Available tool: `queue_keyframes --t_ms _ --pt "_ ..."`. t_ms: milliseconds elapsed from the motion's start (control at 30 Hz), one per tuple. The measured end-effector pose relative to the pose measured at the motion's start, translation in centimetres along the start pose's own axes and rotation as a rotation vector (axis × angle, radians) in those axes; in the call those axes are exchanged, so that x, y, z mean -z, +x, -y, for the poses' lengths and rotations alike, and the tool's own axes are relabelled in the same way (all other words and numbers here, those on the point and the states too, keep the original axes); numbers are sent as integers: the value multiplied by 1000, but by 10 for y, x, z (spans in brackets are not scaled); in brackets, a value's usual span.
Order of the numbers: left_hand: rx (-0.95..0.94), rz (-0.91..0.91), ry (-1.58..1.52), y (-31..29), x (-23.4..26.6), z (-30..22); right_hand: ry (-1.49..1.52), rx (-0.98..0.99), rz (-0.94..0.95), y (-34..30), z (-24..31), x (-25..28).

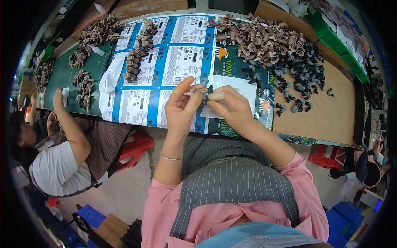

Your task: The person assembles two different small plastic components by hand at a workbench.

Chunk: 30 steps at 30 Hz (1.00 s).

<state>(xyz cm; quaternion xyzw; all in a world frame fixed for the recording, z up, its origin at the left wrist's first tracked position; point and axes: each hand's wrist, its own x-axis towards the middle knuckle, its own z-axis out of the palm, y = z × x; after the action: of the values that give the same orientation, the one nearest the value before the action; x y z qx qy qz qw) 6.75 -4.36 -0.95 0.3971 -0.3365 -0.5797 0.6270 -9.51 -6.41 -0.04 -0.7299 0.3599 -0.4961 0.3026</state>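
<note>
Both hands up over table edge | left hand (180,108) pinched small tan toy part (195,90) | right hand (231,108) gripped beige piece (216,96), touching it | brown parts pile (264,41) w/ dark gray parts (302,74) behind, well apart

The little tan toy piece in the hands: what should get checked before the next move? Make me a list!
1. Small tan plastic toy piece gripped by right hand: ok.
2. Left hand pinching the thin pale part: ok.
3. Parts lined up: cannot tell, too small.
4. White plastic sheet under the hands: ok.
5. Pile of brown toy pieces on the table: ok.
6. Neighbour's arm apart from the hands: ok.
</note>
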Motion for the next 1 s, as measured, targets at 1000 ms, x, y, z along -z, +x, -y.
queue_keyframes --t_ms 1000 --pt "-381 97 921 -14 17 16 -266 326 304 23 -3 -7"
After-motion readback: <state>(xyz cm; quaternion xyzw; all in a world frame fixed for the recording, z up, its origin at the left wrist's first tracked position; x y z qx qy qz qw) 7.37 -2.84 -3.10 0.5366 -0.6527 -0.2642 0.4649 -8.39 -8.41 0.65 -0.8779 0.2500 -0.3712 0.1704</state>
